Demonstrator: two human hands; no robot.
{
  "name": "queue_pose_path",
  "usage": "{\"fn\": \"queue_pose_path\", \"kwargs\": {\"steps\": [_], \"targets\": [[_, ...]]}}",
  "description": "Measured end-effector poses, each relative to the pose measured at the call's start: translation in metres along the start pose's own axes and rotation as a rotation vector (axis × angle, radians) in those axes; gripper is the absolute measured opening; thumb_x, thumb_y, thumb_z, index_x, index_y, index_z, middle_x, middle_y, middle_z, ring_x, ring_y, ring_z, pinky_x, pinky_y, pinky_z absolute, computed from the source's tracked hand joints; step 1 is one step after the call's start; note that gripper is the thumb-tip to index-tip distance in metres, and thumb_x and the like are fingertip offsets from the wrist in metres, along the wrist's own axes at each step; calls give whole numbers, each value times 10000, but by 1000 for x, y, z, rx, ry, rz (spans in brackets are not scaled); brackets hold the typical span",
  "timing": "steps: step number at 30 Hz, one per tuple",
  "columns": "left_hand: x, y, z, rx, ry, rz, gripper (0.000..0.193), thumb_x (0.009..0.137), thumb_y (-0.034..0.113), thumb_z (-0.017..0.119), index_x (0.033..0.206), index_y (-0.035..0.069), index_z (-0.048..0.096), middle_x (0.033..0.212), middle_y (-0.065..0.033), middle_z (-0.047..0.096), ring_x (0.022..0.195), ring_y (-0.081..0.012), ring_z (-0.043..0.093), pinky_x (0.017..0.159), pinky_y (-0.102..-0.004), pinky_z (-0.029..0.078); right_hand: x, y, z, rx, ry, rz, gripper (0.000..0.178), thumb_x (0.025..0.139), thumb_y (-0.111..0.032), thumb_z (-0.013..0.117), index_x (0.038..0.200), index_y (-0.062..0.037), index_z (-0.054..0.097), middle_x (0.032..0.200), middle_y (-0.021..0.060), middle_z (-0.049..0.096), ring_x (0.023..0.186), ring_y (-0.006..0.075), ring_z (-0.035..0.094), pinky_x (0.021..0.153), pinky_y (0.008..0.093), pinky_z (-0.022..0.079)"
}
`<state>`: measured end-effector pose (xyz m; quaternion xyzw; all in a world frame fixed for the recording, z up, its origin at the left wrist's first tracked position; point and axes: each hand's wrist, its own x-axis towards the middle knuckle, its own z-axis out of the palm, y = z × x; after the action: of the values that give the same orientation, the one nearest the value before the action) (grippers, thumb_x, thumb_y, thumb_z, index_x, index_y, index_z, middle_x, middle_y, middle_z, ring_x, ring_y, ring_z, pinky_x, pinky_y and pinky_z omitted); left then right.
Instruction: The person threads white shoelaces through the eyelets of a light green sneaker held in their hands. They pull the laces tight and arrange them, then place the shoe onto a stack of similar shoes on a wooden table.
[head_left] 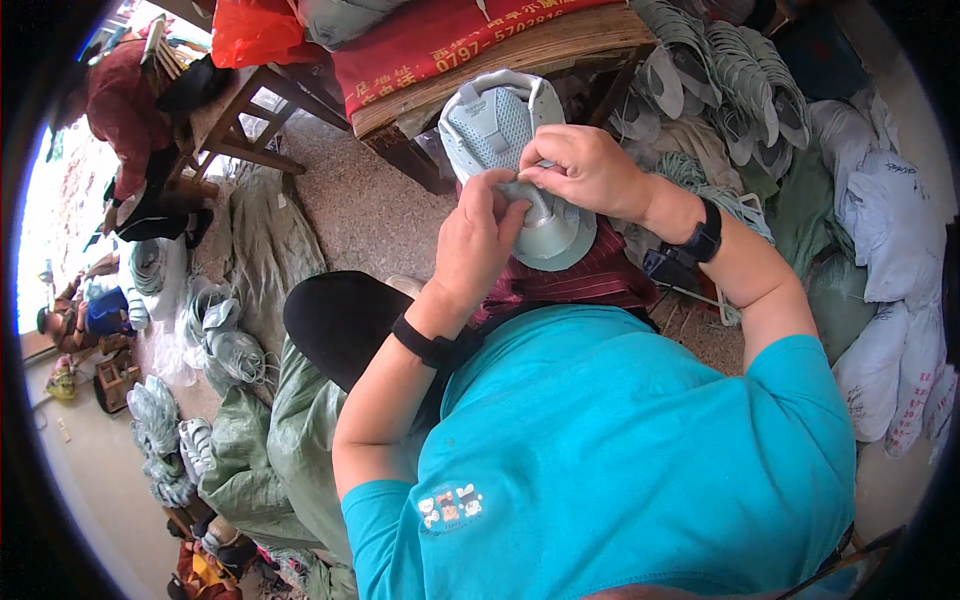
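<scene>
Left hand and right hand pinch the pale shoe upper between fingertips; beyond it, red cloth bears lettering

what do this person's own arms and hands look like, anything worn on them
Both the left hand and right hand are ungloved. Each wrist wears a black band; the right band has a blocky dark piece. The sleeves are short and turquoise.

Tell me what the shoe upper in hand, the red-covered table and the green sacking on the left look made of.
Shoe upper: seemingly synthetic mesh, matt, given its tiny holes; exact fibre can't be told.
Table: worn wood, by its streaky brown edge.
Green sacking: probably woven plastic; slight sheen, stiff creases.
</scene>
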<state>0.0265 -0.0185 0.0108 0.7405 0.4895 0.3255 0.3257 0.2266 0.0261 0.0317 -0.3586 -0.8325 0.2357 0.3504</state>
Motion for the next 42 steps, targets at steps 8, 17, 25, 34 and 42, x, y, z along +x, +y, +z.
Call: {"fn": "queue_pose_path", "kwargs": {"steps": [8,17,25,34,42], "targets": [[0,5,-4,53,65,25,362,816,154,738,1116,71,554,816,-54,530,643,-179,531,593,-310,466,-6,-14,-1,-32,19,224,126,843,-83,690,916,-38,598,871,75,603,715,189,592,609,300,483],[7,6,-8,20,32,20,320,791,164,742,1045,70,571,858,-90,511,700,-268,562,609,-391,479,1,-22,7,88,-2,294,137,853,-160,648,929,-46,639,884,125,640,803,297,638,695,381,508],[18,-6,-9,215,151,285,149,831,101,687,952,59,611,850,-104,516,710,-253,575,620,-366,484,4,-22,-4,8,-164,275,155,870,-99,629,998,-11,640,967,120,656,841,223,652,727,324,510],[-17,-77,-128,1079,398,56,135,886,90,587,1017,97,553,949,-92,523,927,-269,525,700,-352,482,-19,-21,-25,348,-184,482,213,894,-94,634,1086,-33,564,807,-23,528,735,54,483,662,234,421],[-276,-272,-395,1348,402,-1083,205,900,95,477,985,-18,626,1110,-174,623,915,-252,590,708,-376,444,-71,26,-46,33,-449,546,176,861,-192,588,853,-19,620,761,151,565,709,316,555,665,398,464]]}}
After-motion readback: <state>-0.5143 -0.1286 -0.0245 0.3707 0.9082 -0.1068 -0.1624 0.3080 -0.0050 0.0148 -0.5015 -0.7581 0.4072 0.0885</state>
